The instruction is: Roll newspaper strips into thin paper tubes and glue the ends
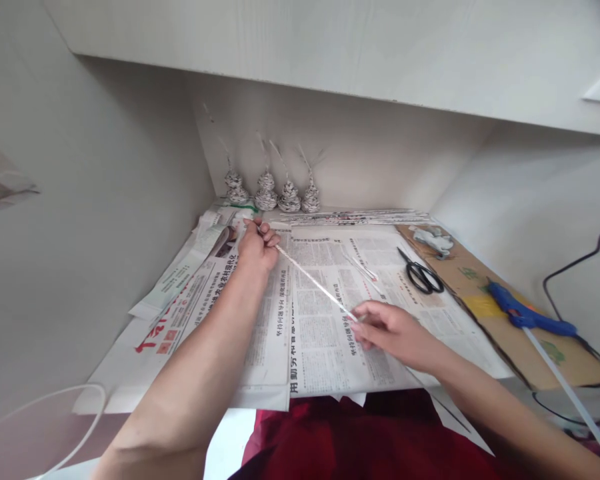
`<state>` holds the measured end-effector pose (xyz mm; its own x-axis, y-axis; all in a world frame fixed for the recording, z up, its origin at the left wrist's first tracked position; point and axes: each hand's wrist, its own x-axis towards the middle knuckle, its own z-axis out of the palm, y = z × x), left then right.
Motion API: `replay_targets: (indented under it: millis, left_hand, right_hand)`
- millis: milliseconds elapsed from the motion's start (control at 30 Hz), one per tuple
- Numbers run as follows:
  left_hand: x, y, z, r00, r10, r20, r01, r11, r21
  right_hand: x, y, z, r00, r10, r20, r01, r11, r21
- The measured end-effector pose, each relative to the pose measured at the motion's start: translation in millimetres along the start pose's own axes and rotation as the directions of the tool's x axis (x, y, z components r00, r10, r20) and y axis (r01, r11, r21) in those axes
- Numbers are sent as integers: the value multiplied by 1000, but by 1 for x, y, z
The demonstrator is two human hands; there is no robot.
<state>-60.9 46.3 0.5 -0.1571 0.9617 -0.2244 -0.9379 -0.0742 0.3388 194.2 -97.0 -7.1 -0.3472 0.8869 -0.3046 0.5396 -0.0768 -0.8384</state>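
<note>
A thin rolled-newspaper stick (316, 283) runs slantwise between my two hands, above the newspaper-covered table. My left hand (258, 245) is closed round its upper end, farther from me. Nearer to my body, my right hand (380, 331) pinches its lower end between thumb and fingers. Below them lie spread newspaper sheets (320, 360). A short folded paper strand (364, 270) rests on the sheets beyond my right hand. Black-handled scissors (421, 275) lie to the right of that strand.
Several woven paper gourds (266, 192) stand along the back wall beside a bundle of paper sticks (360, 217). At the right, a cardboard sheet (525, 360) bears a blue glue gun (525, 310) and a crumpled whitish cloth (434, 241). A shelf (330, 47) overhangs the table.
</note>
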Motion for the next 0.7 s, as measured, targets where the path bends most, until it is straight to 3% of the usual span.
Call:
replay_targets:
  millis: [100,267,567,700]
  left_hand:
    - [2,3,-1,1000,14,-8,-14,1000,-4]
    - [2,3,-2,1000,-3,10,3,1000,-10]
    - [3,8,-3,1000,14,25,-14,1000,-21]
    - [4,9,-2,999,32,-1,-32,999,-22]
  right_hand:
    - [-28,16,-7,995,56,-88,-64,994,-88]
    - [-50,33,-4,980,138,-145,-140,990,-6]
    - [-53,28,-5,978,205,35,-208,962,179]
    - [-55,32,-5,976,214,40,-218,953,210]
